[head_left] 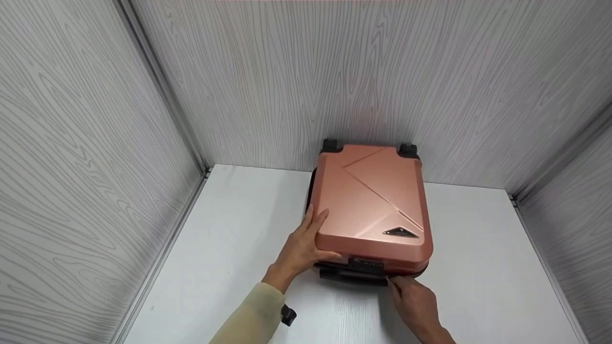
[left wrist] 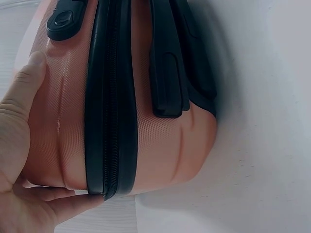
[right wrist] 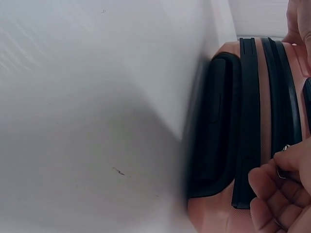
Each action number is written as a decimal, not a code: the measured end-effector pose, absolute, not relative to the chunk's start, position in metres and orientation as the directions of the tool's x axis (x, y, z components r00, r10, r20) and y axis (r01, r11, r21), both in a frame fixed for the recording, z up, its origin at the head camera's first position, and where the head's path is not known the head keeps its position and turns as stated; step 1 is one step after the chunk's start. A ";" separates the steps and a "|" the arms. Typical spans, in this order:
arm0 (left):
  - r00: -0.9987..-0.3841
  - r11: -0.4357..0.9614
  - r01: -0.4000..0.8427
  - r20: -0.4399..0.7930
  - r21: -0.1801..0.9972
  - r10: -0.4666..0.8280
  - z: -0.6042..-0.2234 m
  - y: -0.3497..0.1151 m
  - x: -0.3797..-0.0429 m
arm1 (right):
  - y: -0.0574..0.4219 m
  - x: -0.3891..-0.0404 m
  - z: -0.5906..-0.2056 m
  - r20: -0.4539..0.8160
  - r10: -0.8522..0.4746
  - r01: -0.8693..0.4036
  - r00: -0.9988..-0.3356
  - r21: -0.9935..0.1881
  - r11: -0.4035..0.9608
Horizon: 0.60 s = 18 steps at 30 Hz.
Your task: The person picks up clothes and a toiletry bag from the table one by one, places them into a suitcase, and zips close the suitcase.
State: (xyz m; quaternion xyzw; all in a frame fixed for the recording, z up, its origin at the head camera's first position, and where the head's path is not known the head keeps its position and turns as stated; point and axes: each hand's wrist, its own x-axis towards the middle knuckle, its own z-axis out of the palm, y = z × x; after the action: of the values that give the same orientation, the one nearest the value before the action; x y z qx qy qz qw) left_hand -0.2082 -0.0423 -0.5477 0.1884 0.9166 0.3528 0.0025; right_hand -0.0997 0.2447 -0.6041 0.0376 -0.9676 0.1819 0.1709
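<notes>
A rose-gold hard-shell suitcase [head_left: 368, 191] is lying flat on a white table [head_left: 229, 215], right of centre in the head view. Its two black wheels [head_left: 330, 145] are pointing toward the top of the frame, beside the grey wood-grain wall [head_left: 306, 81]. A triangular badge [head_left: 400, 232] is sitting at the lower right of the upper shell.

The left hand [head_left: 299, 246] is resting on the suitcase's lower-left corner — its thumb is pressing the side that is facing the bottom of the frame, while its extended fingers are spreading along the left side. The right hand [head_left: 415, 301] is working at the lower-right part of that same near side; in the right wrist view its thumb and forefinger are pinching a small metal zipper pull [right wrist: 285, 148], the other fingers curling in.

Between the hands, a black carry handle [head_left: 353, 277] is running along the near side, with a black lock [head_left: 366, 265] sitting just above it. In the left wrist view the black-edged zipper [left wrist: 111, 121] is running down the frame — its teeth are meeting along the visible stretch. At the bottom of the head view, a pale yellow sleeve [head_left: 256, 313] is covering the left forearm, and a small black piece [head_left: 288, 315] is showing beside it.
</notes>
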 end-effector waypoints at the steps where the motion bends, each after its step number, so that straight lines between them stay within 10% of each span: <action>1: -0.929 0.681 0.344 0.128 0.646 0.347 -0.548 -0.042 -0.208 | 0.245 -0.099 -0.604 0.349 -0.014 -0.141 -0.937 -0.342 0.929; 18: -0.932 0.688 0.335 0.120 0.644 0.341 -0.547 -0.041 -0.209 | 0.249 -0.099 -0.609 0.442 -0.063 -0.228 -0.895 -0.332 0.915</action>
State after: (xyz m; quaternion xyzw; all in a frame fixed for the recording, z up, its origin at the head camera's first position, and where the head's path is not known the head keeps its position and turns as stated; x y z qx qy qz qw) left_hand -0.2085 -0.0413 -0.5475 0.1839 0.9188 0.3494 0.0045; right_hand -0.0991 0.2490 -0.6089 0.0762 -0.9543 0.1913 0.2164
